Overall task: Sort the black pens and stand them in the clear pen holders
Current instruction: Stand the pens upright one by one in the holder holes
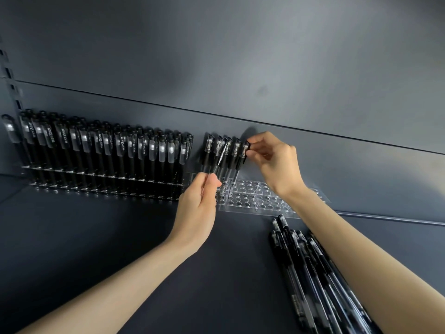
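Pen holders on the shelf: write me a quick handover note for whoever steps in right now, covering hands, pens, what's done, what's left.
Left hand pinches the barrel of a tilted pen at the right holder.
Right hand pinches the cap of the end pen standing there.
Done: left holder full; a few pens stand in the right one.
Left: most holes empty; loose pens lie on the shelf, lower right.

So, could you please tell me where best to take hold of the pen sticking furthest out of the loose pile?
I'd pinch the pen by its free end, from above. That end juts clear of the pile toward the holder, while its barrel lies flat, crowded among the others.
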A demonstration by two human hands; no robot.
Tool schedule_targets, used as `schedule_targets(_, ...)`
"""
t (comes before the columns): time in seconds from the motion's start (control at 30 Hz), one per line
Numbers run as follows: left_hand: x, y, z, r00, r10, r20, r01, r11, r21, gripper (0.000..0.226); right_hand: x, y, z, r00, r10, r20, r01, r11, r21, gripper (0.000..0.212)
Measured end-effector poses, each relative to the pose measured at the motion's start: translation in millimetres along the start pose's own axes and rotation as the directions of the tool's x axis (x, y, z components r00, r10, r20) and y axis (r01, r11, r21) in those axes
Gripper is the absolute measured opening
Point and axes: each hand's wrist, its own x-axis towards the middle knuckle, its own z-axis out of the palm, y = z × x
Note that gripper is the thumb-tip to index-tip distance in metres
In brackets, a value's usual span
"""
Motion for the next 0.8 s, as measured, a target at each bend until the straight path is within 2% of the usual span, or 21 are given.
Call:
schedule_targets(0.23,-4,1,3,0.999,-0.034,0.041,0.035,0.999,-0.018,0.028,-2,-3,1,1.0,0.008,0.014,-0.008,1.0,-0.007,0.02)
schedule_targets(0.3,-6,3,3,0.998,-0.018,0.06,0.02,0.999,-0.029,0.029,-4,-4,-1,1.0,0.013,-0.02,-0.013,1.0,-0.011,0.02)
schedule_targets(0.4,-8,3,2,0.996,0.022,0.091,-0.02,1.0,-0.024,0.029,-15,-12,-9,0.993,0.068,-0.094,-0.054,0.988,0.142,0.016)
schedule_targets(0.47,-8,2,3,0.992,0.054,0.118,-0.053,0.999,-0.01,0.027,-26,-21,-13,0.992,0.125,0.004,-0.118,0.931,0.344,0.012)
schedule_targets(0.53,-9,1,6,0.986,0.071,0.148,-0.07,0.997,-0.015,0.023,-34,-28,-12,0.983,0.13,0.132,-0.178,0.858,0.482,0.019)
schedule_targets(0.63,-12,2,10,0.982,0.077,0.171,-0.075,0.997,-0.017,0.023,-38,-29,-13,0.978,0.163,0.129,-0.207,0.814,0.542,0.026)
schedule_targets(0.8,-14,0,12,0.973,0.12,0.196,-0.138,0.987,0.082,0.015,-41,-25,-18,0.966,0.232,0.119,-0.257,0.781,0.569,0.026)
